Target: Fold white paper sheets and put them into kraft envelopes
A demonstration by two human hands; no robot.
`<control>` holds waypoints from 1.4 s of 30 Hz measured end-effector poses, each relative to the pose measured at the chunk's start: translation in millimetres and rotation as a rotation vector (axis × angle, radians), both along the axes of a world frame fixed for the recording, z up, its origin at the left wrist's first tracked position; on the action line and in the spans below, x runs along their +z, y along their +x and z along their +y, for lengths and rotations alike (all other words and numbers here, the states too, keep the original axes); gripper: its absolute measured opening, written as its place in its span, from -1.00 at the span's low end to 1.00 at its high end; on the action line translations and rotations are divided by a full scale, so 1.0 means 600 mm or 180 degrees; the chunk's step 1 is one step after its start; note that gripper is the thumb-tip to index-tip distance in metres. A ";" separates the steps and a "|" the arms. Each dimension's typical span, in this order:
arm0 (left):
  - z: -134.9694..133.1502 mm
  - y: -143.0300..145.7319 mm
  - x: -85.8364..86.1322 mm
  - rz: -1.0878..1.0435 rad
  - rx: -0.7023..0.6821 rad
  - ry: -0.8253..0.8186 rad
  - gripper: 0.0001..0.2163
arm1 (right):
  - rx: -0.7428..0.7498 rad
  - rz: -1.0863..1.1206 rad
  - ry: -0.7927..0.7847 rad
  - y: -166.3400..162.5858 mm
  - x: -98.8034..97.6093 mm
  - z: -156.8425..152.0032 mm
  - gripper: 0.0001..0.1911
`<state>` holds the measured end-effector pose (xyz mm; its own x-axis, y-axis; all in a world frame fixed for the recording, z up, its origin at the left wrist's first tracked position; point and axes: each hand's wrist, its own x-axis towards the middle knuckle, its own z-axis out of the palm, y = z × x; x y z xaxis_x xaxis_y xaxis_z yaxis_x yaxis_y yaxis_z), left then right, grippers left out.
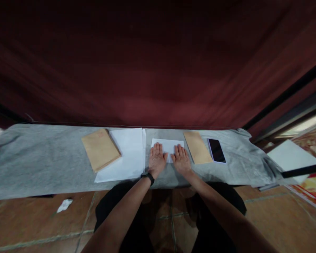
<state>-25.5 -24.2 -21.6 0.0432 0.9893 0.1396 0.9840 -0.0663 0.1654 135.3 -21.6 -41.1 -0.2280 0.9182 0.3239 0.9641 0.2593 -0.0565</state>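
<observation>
Resting flat with fingers (157, 149) outstretched and gripping nothing, the left hand (157, 163) and right hand (181, 161) cover part of the small white paper (168, 144) on the grey cloth (55, 151), which looks loose and might bunch under an uneven push, skewing or creasing the paper.

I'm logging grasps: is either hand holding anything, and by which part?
Nothing is held; left hand and right hand lie flat on the small white paper.
</observation>
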 end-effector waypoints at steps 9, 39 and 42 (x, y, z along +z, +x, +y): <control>0.006 0.000 -0.009 0.0071 0.0063 0.0040 -0.40 | -0.0084 0.0024 -0.0107 -0.001 -0.001 0.006 -0.40; 0.055 0.029 0.021 0.0002 -0.0362 0.0016 -0.49 | -0.0249 0.0420 -0.0171 -0.015 0.014 0.077 -0.38; 0.069 0.021 0.021 0.0034 -0.0129 -0.0001 -0.48 | -0.0264 0.0450 -0.0213 -0.014 0.014 0.078 -0.37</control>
